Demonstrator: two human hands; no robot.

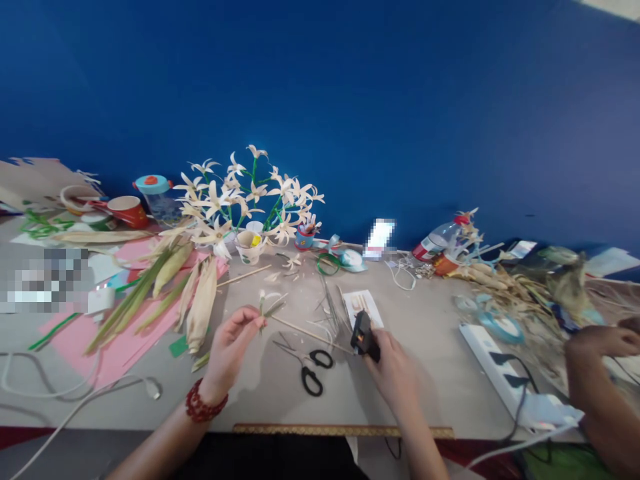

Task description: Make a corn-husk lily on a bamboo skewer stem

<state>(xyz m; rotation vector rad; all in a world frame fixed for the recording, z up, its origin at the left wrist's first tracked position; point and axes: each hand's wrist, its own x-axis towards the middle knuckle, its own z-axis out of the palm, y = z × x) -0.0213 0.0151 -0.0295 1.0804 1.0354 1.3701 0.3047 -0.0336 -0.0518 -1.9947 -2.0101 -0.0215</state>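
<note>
My left hand [235,339] pinches a small pale flower [265,300] with thin greenish leaves, held upright between thumb and fingertips above the table. A red beaded bracelet [205,401] is on that wrist. My right hand [393,363] grips a black boxy tool [365,335] with a small orange spot on its front; its exact kind does not show. Between the hands lie black-handled scissors [307,368], blades towards the upper left. Just beyond them a thin wooden stick [305,329] slants across the table. Behind the tool rests a white printed card [364,303].
Pale flowers [255,193] stand in a cup [249,248] at the back. Corn husks [203,303] lie on pink paper [125,340] to the left. A power strip [505,377], tape rolls and another person's arm [590,387] are on the right. A bottle [437,240] leans near the wall.
</note>
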